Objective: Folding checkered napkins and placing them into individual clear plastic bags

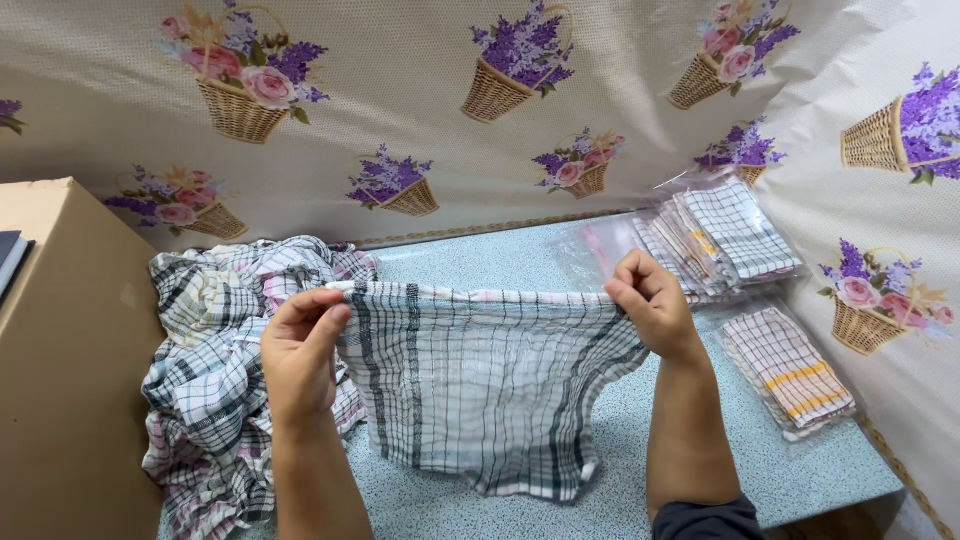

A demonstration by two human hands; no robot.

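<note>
Cloth [480,390]: checked, thin, likely light and limp; you are holding it stretched above the table [700,470]. Best taken at the top corners. Left hand [300,355] and right hand [650,305] are pinching that top edge, fingers closed tight on fabric.

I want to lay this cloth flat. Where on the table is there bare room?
Bare table shows behind the held cloth, between the cloth pile and the bagged cloths. Another patch lies at the near edge, right of the right hand. Left side is crowded by the pile and box.
</note>
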